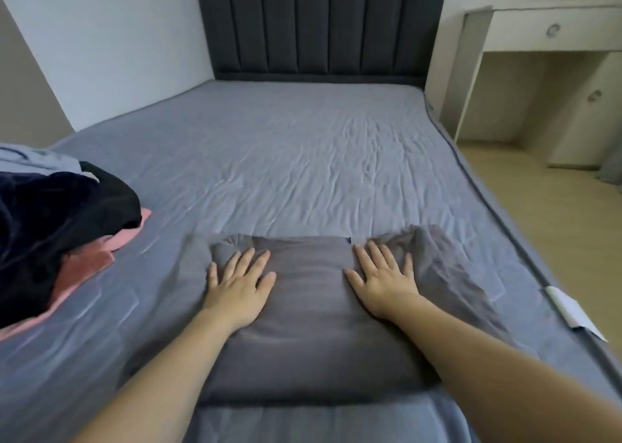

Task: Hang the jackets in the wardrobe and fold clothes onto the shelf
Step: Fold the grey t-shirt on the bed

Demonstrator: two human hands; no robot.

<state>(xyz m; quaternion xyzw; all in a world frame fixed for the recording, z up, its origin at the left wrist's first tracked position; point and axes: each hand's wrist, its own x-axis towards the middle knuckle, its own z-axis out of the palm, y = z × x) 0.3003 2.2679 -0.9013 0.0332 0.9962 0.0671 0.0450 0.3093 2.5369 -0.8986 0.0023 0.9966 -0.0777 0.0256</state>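
Grey garment [309, 311] lies half-folded on the bed [303, 159], near edge; my left hand [240, 286] and right hand [383, 282] press it flat, each grip wide and holding nothing, so I'd smooth outward before tucking the rumpled right flap.

- A bed [303, 159], covered by a wrinkled blue-grey sheet, is seen filling the middle of the frame.
- A dark grey padded headboard [323, 25], ribbed in upright panels, is set against the wall at top centre.
- A white desk [552, 35] with a round-knobbed drawer is found at upper right, beside the bed.
- Pale wooden flooring [552, 227] is shown along the right edge.
- A white tag [572, 311] is spotted at the mattress's right edge, lower right.
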